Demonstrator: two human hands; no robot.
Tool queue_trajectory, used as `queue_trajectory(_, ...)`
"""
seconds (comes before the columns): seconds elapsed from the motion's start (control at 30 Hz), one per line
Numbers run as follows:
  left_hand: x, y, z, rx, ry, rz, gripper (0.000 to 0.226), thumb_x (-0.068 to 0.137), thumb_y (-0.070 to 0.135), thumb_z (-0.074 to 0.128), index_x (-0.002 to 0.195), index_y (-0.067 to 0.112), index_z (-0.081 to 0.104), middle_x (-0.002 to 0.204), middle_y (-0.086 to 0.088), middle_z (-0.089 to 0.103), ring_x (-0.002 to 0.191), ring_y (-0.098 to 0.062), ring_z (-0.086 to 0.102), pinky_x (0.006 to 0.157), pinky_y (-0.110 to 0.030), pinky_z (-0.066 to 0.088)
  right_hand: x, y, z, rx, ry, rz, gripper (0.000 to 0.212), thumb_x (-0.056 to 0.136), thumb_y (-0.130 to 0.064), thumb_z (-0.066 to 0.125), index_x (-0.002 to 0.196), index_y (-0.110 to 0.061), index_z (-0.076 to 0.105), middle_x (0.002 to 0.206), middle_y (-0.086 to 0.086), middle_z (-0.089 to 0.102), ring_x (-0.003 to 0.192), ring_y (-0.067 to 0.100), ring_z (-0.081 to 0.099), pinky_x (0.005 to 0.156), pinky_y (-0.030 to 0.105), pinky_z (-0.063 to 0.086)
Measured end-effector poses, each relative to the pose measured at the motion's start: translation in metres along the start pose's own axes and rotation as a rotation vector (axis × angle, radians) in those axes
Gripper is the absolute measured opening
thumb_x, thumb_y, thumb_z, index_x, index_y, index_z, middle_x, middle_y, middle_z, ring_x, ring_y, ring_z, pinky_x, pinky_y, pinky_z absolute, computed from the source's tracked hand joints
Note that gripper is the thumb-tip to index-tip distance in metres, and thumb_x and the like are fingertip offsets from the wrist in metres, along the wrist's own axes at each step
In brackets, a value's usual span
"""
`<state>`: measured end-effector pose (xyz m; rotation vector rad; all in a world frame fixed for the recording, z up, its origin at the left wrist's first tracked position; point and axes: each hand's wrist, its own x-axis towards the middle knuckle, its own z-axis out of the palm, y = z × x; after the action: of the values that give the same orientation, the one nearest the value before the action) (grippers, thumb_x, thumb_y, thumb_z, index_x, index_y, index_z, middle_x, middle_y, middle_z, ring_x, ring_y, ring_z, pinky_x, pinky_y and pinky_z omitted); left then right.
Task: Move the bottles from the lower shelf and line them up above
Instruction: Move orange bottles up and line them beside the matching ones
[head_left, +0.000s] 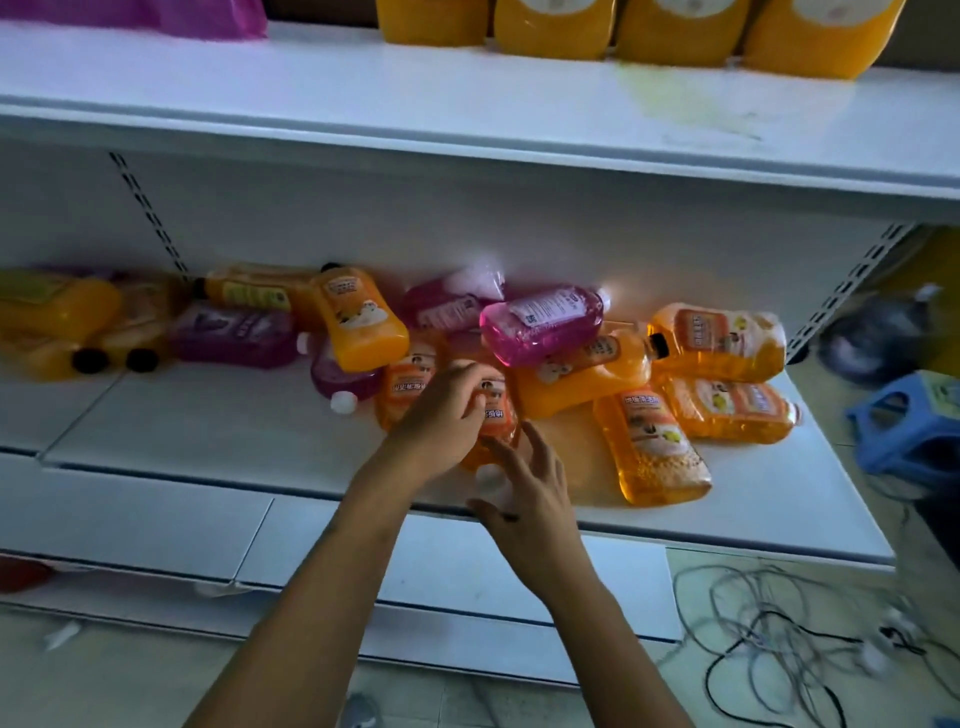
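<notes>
Currently, head view only. Lower shelf (218, 431): white, loaded with a loose heap of bottles lying flat, orange and pink mixed. Orange bottle (496, 415) near the shelf's front edge, lying down, white cap (491, 480) pointing toward the viewer. Left hand (447, 415) laid over this bottle's body from the left, fingers curled around its labelled upper face, gripping it. Right hand (524, 483) just beside the cap end, fingers spread and loosely extended, holding nothing; contact with the cap not clear from this angle. Both forearms reaching in from the bottom of the frame.

Behind the gripped bottle: pink bottle (540, 325) resting on top of the heap, tilted, label up. To its right, several orange bottles lying side by side, one (652, 449) angled toward the front edge. To the left, a yellow-orange bottle (361, 319) leaning over a purple one (234, 335), further orange bottles with black caps at the far left.

Upper shelf (363, 98): white, carrying a row of four yellow bottles (680, 31) standing upright at the back right, touching one another, tops cut off by the frame edge. Pink bag (171, 15) at the upper left.

Floor at right: blue stool (904, 431) and tangled cables (779, 639).
</notes>
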<state>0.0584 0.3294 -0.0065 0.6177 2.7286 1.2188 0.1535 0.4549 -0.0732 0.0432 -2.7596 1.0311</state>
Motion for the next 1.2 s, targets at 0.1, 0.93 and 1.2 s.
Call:
queue_trajectory(0.1, 0.026, -0.009, 0.011, 0.155, -0.094, -0.068, 0.051, 0.097, 0.0, 0.043, 0.14, 0.028, 0.044, 0.148, 0.007, 0.034, 0.136, -0.022, 0.037, 0.108, -0.043, 0.037, 0.004, -0.002, 0.013, -0.026, -0.007, 0.019, 0.087, 0.085, -0.046, 0.073, 0.144, -0.057, 0.011, 0.166, -0.01, 0.002, 0.151, 0.029, 0.018, 0.116, 0.05, 0.032)
queue_trajectory(0.93, -0.03, -0.013, 0.037, 0.071, -0.152, 0.158, 0.078, 0.083, 0.035, 0.076, 0.145, 0.044, 0.029, 0.149, 0.007, 0.042, 0.134, -0.013, 0.042, 0.108, -0.039, 0.044, -0.018, 0.001, -0.099, 0.544, 0.173, 0.046, 0.03, 0.083, -0.033, 0.074, 0.111, -0.042, 0.066, 0.103, -0.02, 0.073, 0.101, 0.002, 0.068, 0.077, 0.017, 0.054)
queue_trajectory(1.2, -0.072, 0.048, 0.03, -0.376, -0.034, 0.141, 0.05, 0.075, 0.057, 0.068, 0.118, 0.063, 0.042, 0.111, 0.043, 0.055, 0.107, 0.01, 0.055, 0.08, -0.011, 0.049, -0.028, -0.024, -0.172, 0.601, 0.053, -0.042, 0.039, 0.088, -0.046, 0.058, 0.127, -0.05, 0.055, 0.116, -0.03, 0.067, 0.111, -0.01, 0.059, 0.083, 0.006, 0.049)
